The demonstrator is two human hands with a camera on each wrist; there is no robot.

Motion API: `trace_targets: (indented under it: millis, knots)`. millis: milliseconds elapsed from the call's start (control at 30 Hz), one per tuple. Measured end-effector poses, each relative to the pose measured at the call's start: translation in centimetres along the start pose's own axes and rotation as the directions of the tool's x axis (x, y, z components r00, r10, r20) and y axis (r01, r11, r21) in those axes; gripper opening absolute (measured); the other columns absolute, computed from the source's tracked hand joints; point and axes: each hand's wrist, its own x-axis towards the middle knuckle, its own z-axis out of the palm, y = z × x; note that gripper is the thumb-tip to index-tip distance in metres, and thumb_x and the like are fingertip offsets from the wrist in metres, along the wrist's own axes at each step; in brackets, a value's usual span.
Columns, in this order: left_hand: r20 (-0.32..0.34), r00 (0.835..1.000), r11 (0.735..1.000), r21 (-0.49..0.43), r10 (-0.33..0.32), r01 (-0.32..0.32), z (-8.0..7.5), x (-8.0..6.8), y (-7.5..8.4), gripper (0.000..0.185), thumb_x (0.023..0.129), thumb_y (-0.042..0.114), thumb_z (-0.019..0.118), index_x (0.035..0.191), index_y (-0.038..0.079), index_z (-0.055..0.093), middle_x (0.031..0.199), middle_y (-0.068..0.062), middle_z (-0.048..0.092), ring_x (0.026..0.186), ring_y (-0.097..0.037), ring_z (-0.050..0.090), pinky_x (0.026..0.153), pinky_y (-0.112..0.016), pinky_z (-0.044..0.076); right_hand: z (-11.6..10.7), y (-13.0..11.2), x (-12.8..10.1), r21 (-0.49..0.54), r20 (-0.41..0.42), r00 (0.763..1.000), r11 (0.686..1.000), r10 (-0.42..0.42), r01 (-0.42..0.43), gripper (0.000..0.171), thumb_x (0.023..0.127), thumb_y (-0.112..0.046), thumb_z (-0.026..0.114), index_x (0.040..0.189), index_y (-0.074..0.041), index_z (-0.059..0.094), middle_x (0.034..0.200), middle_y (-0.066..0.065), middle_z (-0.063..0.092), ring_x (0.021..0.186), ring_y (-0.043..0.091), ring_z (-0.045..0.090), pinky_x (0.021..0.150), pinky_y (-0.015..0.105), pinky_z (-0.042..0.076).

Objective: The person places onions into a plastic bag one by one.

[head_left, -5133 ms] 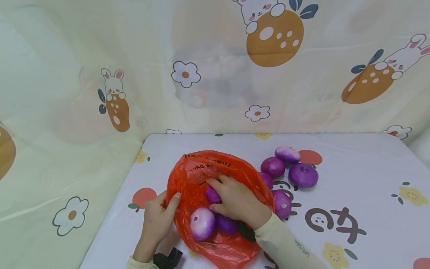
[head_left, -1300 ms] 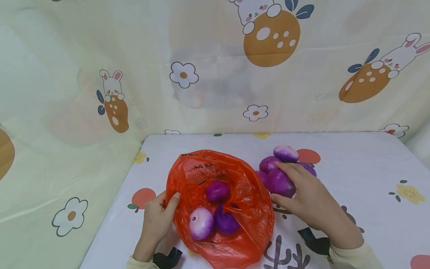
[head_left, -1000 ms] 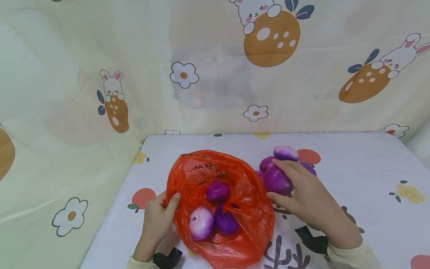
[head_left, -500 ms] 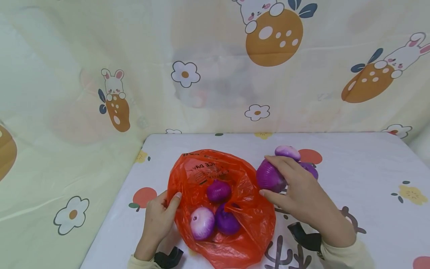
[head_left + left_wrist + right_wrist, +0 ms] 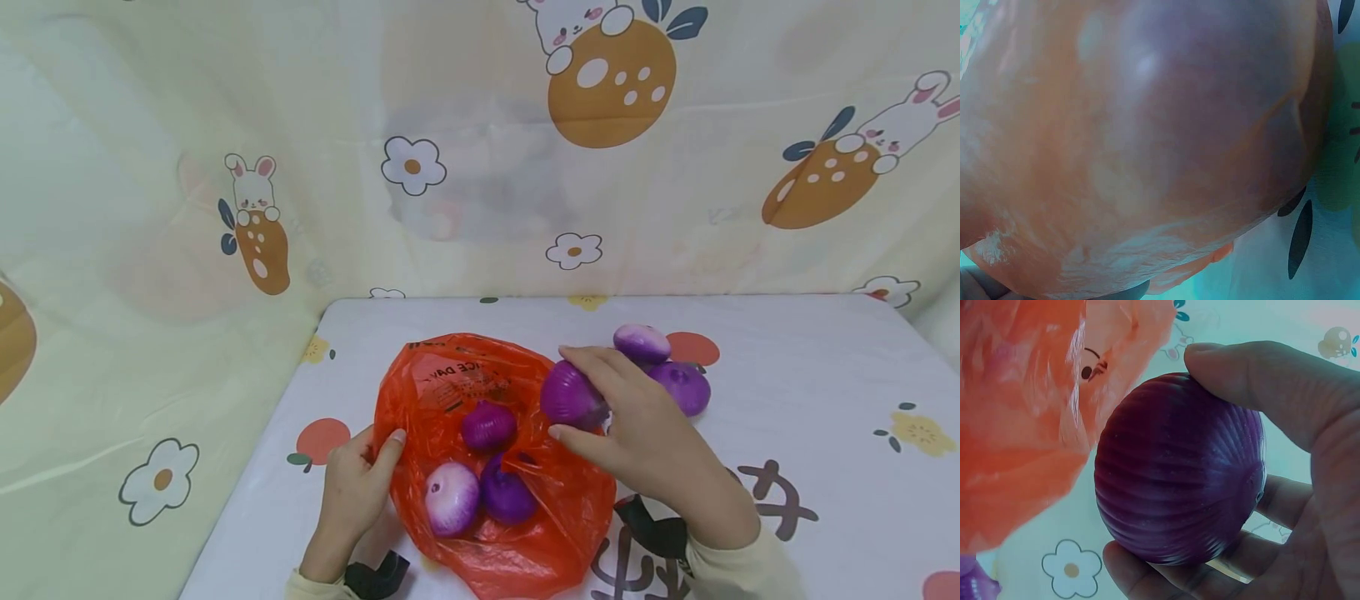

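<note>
My left hand (image 5: 356, 487) pinches the left rim of a red plastic bag (image 5: 420, 392), which lies with its mouth turned up. Inside sit a pale purple-white onion (image 5: 452, 498), a dark purple onion (image 5: 507, 492) and a ribbed purple onion (image 5: 488, 426). My right hand (image 5: 645, 433) grips another purple onion (image 5: 572, 396) between thumb and fingers, and it overlaps the bag's right rim in the head view. Up close in the right wrist view, the held onion (image 5: 1179, 469) is ribbed, with the bag just left of it. Bag film (image 5: 1147, 144) fills most of the left wrist view.
Beyond my right hand, a white-and-purple onion (image 5: 642, 343) and a purple onion (image 5: 681, 388) rest on the patterned tablecloth (image 5: 810, 375). The right wrist view shows part of another onion (image 5: 975, 584) at its lower left. A printed cloth backdrop (image 5: 480, 150) hangs behind the table.
My right hand has come out of the bag, taken hold of an onion on the table at the right, and carried it left to the bag's rim. My left hand keeps its place.
</note>
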Motion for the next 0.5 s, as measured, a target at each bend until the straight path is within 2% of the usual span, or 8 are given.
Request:
trace_targets:
  millis: [200,500]
  knots:
    - [0.004,1.0,1.0,-0.001,-0.015,0.015,-0.1,0.0,0.1,0.02,0.103,0.023,0.065,0.101,0.006,0.076,0.077,-0.001,0.073,0.065,-0.015,0.06,0.056,-0.024,0.054,0.6,-0.8,0.2,0.028,0.028,0.999,0.999,0.02,-0.021,0.076,0.083,-0.027,0.088,0.15,-0.013,0.054,0.143,0.01,0.059,0.117,0.032,0.068,0.084,0.049,0.063]
    - [0.0,1.0,1.0,-0.002,-0.005,0.005,0.0,0.0,0.0,0.02,0.103,0.023,0.066,0.098,0.007,0.076,0.073,0.0,0.071,0.064,-0.015,0.058,0.054,-0.024,0.053,1.0,-1.7,0.5,0.039,0.028,1.0,0.999,-0.004,0.003,0.077,0.083,-0.027,0.088,0.15,-0.012,0.054,0.142,0.01,0.059,0.116,0.03,0.068,0.084,0.046,0.063]
